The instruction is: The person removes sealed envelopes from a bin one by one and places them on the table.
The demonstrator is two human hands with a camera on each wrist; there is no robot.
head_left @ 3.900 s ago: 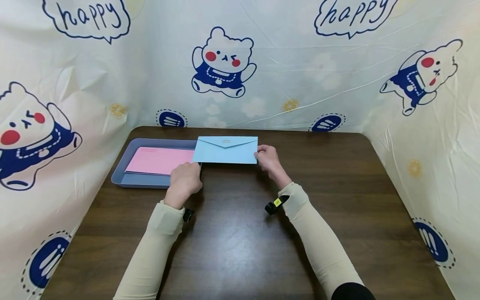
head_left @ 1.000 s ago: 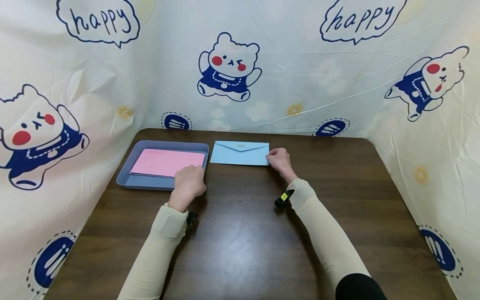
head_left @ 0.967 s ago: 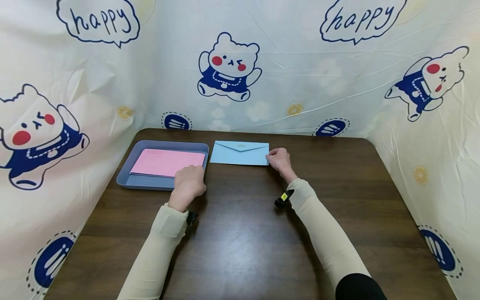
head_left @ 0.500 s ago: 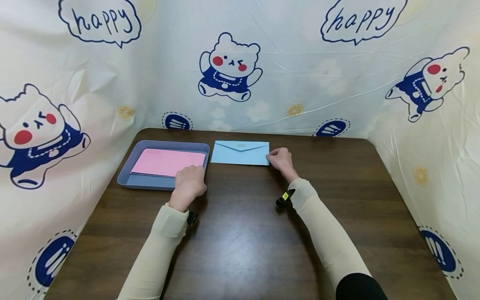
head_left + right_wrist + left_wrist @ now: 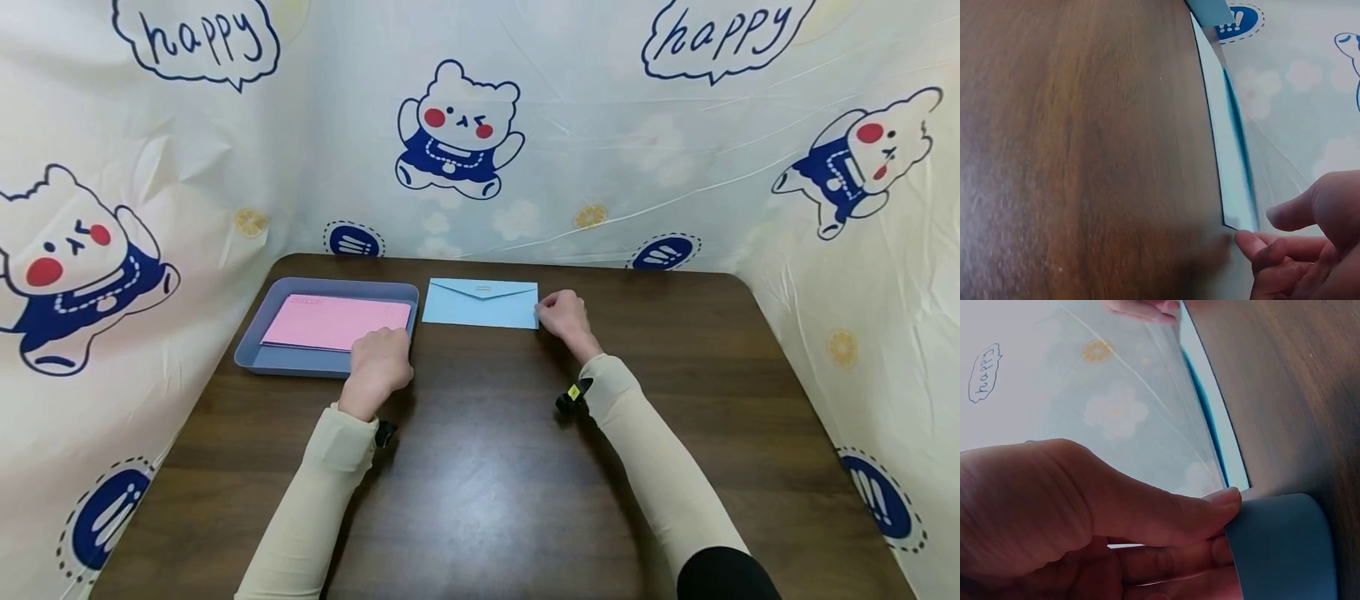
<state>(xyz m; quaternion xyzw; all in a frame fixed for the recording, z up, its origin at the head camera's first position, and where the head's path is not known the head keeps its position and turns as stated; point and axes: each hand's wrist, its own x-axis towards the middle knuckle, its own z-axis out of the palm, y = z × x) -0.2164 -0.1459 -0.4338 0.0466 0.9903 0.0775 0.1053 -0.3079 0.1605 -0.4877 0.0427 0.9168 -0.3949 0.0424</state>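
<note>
A light blue envelope (image 5: 480, 303), flap side up, lies on the table just right of a blue-grey tray (image 5: 288, 361). My right hand (image 5: 566, 317) is at the envelope's right end. In the right wrist view its thumb (image 5: 1294, 212) stands apart from the fingers, and a fingertip is at the envelope's near corner; whether it touches cannot be told. My left hand (image 5: 378, 367) grips the tray's right rim, thumb (image 5: 1191, 515) on one side and fingers on the other. Inside the tray lies a pink envelope (image 5: 333, 321), partly hidden by my left hand, with a darker edge beneath it.
The dark wooden table (image 5: 480, 483) stretches in front of both hands and to the right. Behind and on both sides hangs a pale curtain (image 5: 600, 133) printed with cartoon bears. Each wrist bears a small black camera.
The blue envelope, earlier raised and overlapping the tray's right edge, has gone right and down onto the table. My right hand has since drawn slightly right. My left hand stays at the rim.
</note>
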